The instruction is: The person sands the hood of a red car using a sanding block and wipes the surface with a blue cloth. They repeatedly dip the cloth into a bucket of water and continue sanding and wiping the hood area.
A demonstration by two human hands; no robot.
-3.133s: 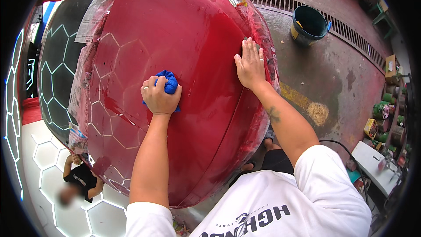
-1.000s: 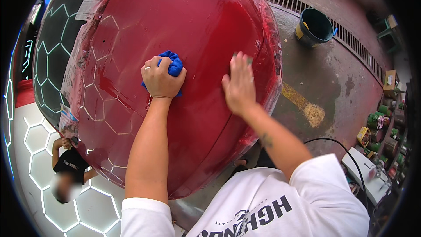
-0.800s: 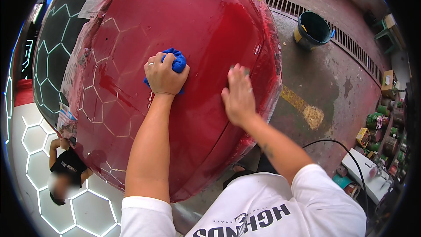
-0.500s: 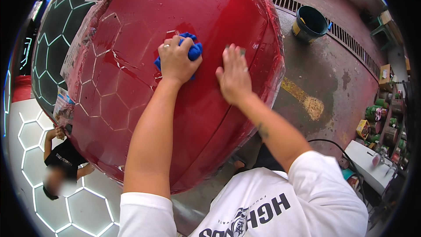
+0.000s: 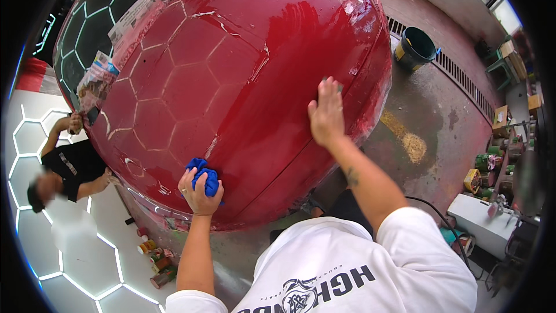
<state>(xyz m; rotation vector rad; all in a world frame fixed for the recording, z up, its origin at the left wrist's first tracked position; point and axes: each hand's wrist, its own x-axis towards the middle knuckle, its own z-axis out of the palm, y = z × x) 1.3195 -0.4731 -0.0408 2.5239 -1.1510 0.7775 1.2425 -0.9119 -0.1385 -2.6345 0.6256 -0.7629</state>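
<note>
A wet red car panel (image 5: 243, 139), likely a hood, spreads out before me, with white lines of liquid and reflected hexagon lights on it. My left hand (image 5: 201, 196) is closed round a bunched blue cloth (image 5: 204, 178), pressed on the panel near its close edge. My right hand (image 5: 328, 115) lies on the panel farther right, fingers stretched out and together. A small grey-green piece (image 5: 340, 88) shows at its fingertips; most of it is hidden, and its kind is unclear.
Newspaper masking (image 5: 136, 22) lines the far left edge. Another person (image 5: 75, 159) stands at left, one hand by the car. Beyond the right edge are a dark bucket (image 5: 414, 48), a floor drain (image 5: 463, 78) and spilled granules (image 5: 413, 147). Paint cans (image 5: 508, 185) crowd the far right.
My left hand has drawn the blue cloth toward me, to the panel's near edge. My right hand stays on the panel's right side. The view has shifted, showing more of the other person.
</note>
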